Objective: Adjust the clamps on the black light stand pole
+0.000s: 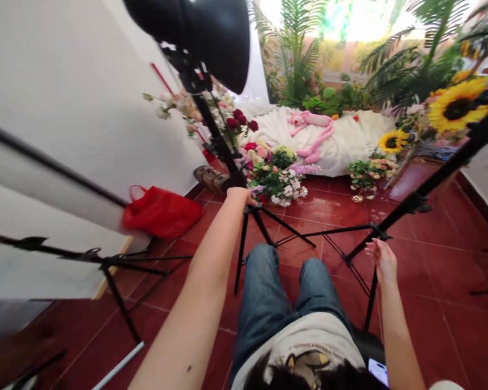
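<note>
Ahead of me stands a black light stand (213,127) with a large dark lamp head (211,38) at its top. My left hand (243,194) is closed around the lower part of that stand, just above its spread legs; the far side of the grip is hidden. To the right leans the pole of another black tripod stand (404,208). Close to the leg joint of this second stand, my right hand (383,259) is raised with its fingers loosely bent and apart, and I see nothing in it.
A red bag (160,211) rests at the left wall beside a further stand (117,262). Artificial flowers (274,170), white cloth (350,141) and a pink plush toy (313,122) lie ahead. Sunflowers (457,108) stand at right. Tripod legs spread over red floor tiles (443,292).
</note>
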